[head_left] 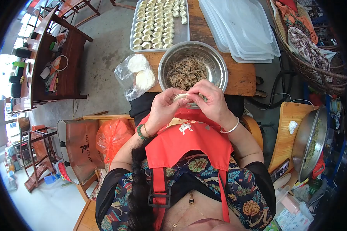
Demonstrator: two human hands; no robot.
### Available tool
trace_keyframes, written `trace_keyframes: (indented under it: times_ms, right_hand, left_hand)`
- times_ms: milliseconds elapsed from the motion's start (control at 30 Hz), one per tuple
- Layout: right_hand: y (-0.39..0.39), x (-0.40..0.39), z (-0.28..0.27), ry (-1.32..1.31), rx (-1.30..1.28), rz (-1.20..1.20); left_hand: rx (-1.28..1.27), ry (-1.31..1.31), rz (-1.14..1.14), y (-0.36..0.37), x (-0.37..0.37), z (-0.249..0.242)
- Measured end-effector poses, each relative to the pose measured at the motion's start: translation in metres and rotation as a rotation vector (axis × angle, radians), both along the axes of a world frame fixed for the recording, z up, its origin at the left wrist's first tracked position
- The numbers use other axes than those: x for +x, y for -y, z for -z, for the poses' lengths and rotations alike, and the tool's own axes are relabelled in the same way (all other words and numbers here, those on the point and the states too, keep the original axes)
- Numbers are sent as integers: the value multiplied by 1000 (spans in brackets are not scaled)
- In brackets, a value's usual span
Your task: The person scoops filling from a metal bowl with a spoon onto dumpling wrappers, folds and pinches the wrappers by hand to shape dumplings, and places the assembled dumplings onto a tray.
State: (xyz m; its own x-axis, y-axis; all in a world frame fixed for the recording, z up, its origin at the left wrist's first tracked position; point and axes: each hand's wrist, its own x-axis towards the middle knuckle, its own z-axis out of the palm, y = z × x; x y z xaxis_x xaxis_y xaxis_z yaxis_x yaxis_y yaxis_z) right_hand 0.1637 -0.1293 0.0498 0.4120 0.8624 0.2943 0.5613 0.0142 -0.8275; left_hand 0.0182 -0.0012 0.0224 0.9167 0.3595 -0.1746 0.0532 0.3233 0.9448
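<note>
Both my hands meet over the near rim of a steel bowl (221, 71) and pinch one dumpling (180, 97) between them. My left hand (166, 106) has its fingers closed on the dumpling's left side. From the right, my right hand (209, 101) presses the wrapper's edge with thumb and fingers. How far the dumpling is sealed is hidden by the fingers. Inside the bowl lies a brown minced filling (187, 73). Left of the bowl, a clear plastic bag (123, 75) holds stacks of round white wrappers (144, 79).
Rows of finished dumplings (154, 23) fill much of a clear tray (185, 32) on the wooden table (239, 77). Stacked plastic lids or trays (243, 30) lie at the back right. A wicker basket (316, 69) and a large metal basin (308, 142) stand to the right, a red bag (113, 136) to the left.
</note>
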Motion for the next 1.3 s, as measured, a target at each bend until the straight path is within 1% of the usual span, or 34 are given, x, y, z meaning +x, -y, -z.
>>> trace_keyframes:
  times_ms: [33, 67, 133, 267, 333, 467, 533, 567, 633, 667, 733, 833, 967, 1033, 1067, 1133, 1267, 1300]
  right_hand:
    - [0, 0, 0, -54, 19, 6]
    - [1, -1, -4, -54, 21, 9]
    - [2, -2, -16, -200, -29, 65]
    - [6, 0, -10, -214, -57, 77]
    - [8, 0, -7, -281, -98, 59]
    - [8, 2, 0, -215, -67, 50]
    - [6, 1, -5, -189, -61, 46]
    - [6, 0, -4, -190, -62, 46]
    - [5, -1, -1, -318, -37, 51]
    - [4, -2, 3, -318, -36, 50]
    - [4, -5, 11, -744, -3, 72]
    - [8, -2, 18, -716, -61, 45]
    - [8, -2, 16, -680, -67, 57]
    - [8, -1, 4, -417, -61, 22]
    - [7, -1, 0, -417, -61, 21]
    - [6, -2, -4, -201, -20, -20]
    - [4, -2, -6, -238, -57, 18]
    - [1, -3, -5, -358, -33, 54]
  left_hand:
    - [-24, 7, -41, 1, 0, -2]
    - [-22, 7, -38, 1, 0, -1]
    - [-146, 55, -117, 0, 0, 0]
    - [-239, 26, -118, -1, -2, -6]
    - [-271, 59, -137, 0, -1, -6]
    - [-272, 97, -121, 3, 3, -10]
    - [-114, 85, -110, 5, 3, -11]
    - [-114, 84, -110, 4, 3, -10]
    - [-89, 23, -123, 2, 1, -9]
    - [-88, 23, -124, 1, 1, -10]
    - [-209, 35, -157, 0, 1, -10]
    - [-206, 43, -154, 1, 1, -9]
    - [-174, 41, -141, 3, 2, -11]
    - [-155, 20, -146, 2, 1, -9]
    - [-155, 20, -147, 1, 1, -9]
    - [-56, 2, -132, 2, 0, -10]
    - [-79, 12, -126, 2, 0, -6]
    - [-48, 23, -116, 2, 0, -6]
